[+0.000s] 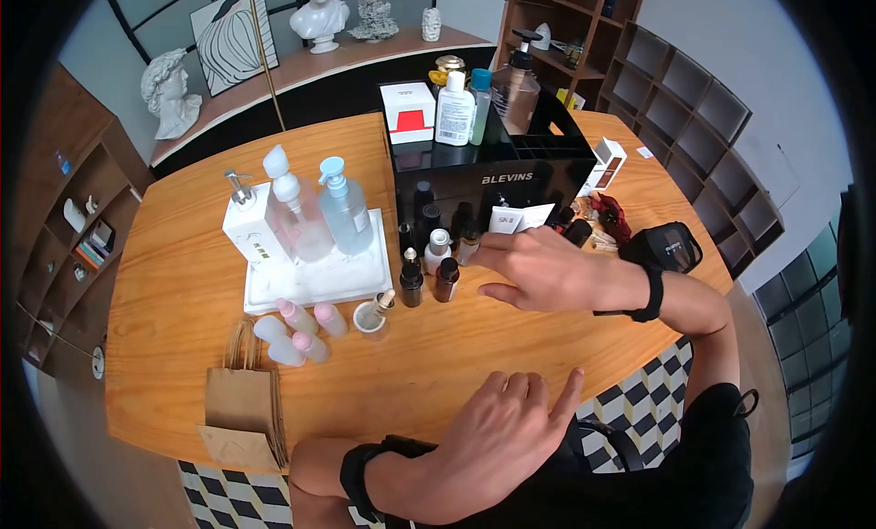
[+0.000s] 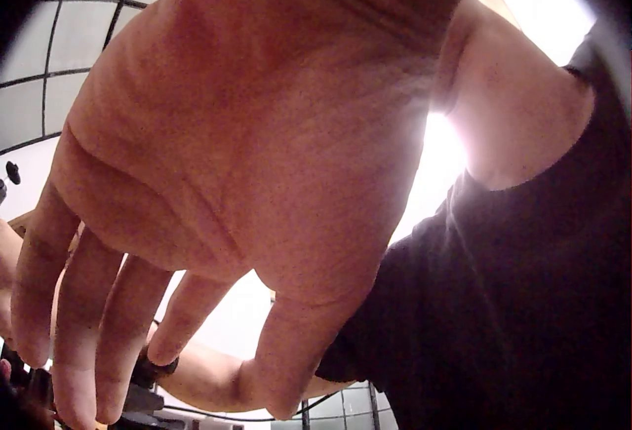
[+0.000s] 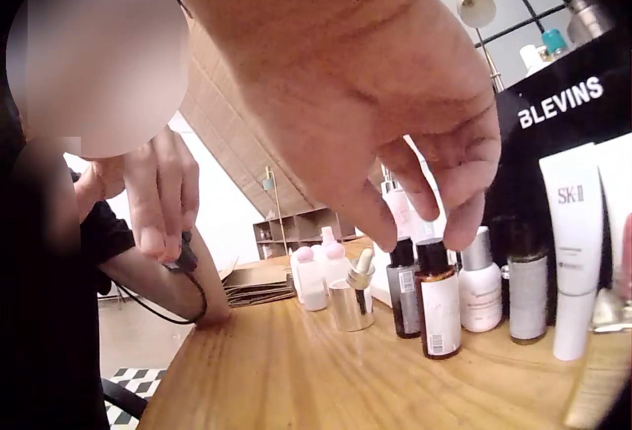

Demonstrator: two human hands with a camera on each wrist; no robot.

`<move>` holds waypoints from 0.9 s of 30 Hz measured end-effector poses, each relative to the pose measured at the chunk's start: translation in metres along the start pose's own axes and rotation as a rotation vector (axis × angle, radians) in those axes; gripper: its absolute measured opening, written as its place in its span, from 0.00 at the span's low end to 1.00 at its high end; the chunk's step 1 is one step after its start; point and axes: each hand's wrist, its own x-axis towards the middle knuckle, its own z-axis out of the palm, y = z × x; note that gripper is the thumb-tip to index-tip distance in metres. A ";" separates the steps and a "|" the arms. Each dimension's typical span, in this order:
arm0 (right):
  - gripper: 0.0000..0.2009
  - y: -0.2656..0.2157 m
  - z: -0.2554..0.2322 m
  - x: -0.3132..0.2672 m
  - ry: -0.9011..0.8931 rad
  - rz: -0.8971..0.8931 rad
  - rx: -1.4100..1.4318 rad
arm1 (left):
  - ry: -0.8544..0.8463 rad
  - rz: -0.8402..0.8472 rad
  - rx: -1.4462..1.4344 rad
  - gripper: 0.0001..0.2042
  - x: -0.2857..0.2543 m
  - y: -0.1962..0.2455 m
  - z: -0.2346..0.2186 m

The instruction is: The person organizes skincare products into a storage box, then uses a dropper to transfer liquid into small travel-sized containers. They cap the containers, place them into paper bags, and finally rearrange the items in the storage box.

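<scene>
My right hand (image 1: 547,269) reaches over the table from the right, thumb and fingers spread apart. Its fingertips are near a group of small bottles before the black organizer. An amber bottle with a black cap (image 1: 446,281) stands just left of them, beside a dark dropper bottle (image 1: 411,285) and a white bottle (image 1: 439,251). In the right wrist view, the fingertips overlap the tops of the amber bottle (image 3: 439,313) and its neighbours, with nothing held. My left hand (image 1: 502,442) hovers near the front edge, back upward; the left wrist view shows its bare palm (image 2: 237,144) and extended fingers.
The black organizer (image 1: 456,184) holds bottles and a white box. A white tray (image 1: 315,283) carries three pump bottles. Small pink and white bottles (image 1: 310,347), a cup with a dropper (image 1: 370,317) and paper bags (image 1: 242,410) stand left. A black pouch (image 1: 659,246) lies right.
</scene>
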 end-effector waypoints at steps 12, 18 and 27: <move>0.20 -0.014 0.033 0.060 0.087 -0.110 0.132 | -0.011 0.007 -0.010 0.31 0.002 -0.002 0.002; 0.17 -0.007 0.042 0.063 0.100 -0.107 0.245 | -0.014 0.009 -0.004 0.31 0.001 0.000 0.002; 0.14 0.002 -0.086 0.021 0.541 -0.092 0.197 | -0.044 0.022 0.045 0.32 -0.001 0.003 0.008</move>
